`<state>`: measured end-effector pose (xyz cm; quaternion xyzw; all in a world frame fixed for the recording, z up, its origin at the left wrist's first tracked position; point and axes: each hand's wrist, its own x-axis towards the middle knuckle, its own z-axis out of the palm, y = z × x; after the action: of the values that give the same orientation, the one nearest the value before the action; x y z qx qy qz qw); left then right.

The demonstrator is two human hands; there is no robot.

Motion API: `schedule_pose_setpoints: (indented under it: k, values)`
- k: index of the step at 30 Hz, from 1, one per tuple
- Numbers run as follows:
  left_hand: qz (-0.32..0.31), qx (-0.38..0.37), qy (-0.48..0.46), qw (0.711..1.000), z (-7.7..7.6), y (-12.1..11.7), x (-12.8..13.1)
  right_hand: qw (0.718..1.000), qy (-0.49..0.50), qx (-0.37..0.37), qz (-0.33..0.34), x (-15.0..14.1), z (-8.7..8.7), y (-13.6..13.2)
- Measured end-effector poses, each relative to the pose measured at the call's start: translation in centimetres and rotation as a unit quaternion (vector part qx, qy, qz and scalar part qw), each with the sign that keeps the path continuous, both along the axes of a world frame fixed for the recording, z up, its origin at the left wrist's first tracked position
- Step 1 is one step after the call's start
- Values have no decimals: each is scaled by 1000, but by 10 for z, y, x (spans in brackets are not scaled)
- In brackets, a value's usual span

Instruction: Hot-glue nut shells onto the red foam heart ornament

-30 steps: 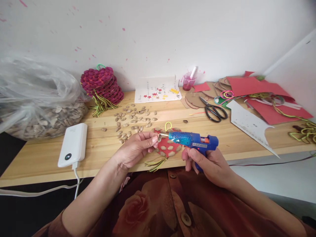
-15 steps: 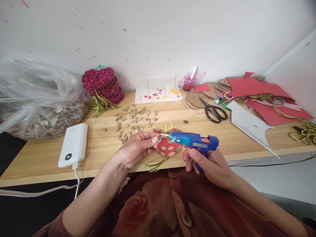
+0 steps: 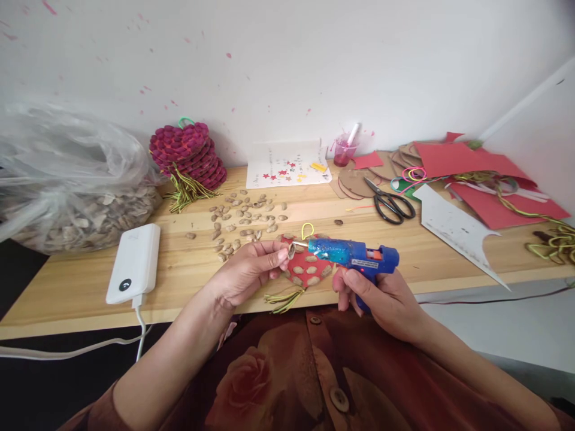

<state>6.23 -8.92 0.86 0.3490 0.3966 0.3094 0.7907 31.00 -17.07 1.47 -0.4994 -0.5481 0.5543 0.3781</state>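
Between thumb and fingertips, my left hand (image 3: 254,268) pinches a peanut shell (image 3: 291,251), its hollow side showing. My right hand (image 3: 377,293) is wrapped round the handle of a blue glue gun (image 3: 344,254). The gun's metal nozzle points left and meets the shell or sits right against it. Below them on the table lies a red heart-like piece (image 3: 304,269) with several peanut shells on it, a yellow loop at its top and a green-yellow tassel (image 3: 286,300) at its bottom. Loose peanut shells (image 3: 245,214) are scattered behind my left hand.
At left are a plastic bag of shells (image 3: 90,209) and a white power bank (image 3: 133,263) with a cable. Farther back stand purple tasselled pieces (image 3: 188,152), a paper sheet (image 3: 287,167) and a cup (image 3: 345,151). Scissors (image 3: 390,203), cardboard and red paper (image 3: 471,161) lie right.
Hardly anything differs. The nozzle stays at the shell in my left hand, and both hands keep their place; the whole view has shifted very slightly.
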Motion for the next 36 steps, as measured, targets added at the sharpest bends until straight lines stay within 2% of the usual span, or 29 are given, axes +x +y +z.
schedule_pose_setpoints:
  k: [21, 36]
  values:
    - [-2, 2, -19, 1000, -4, 1, -3, 1000, -12, -2, -1, 1, -3, 1]
    - [3, 15, -2, 1000, -1, 0, -2, 1000, -13, 7, 6, 0, -2, 1]
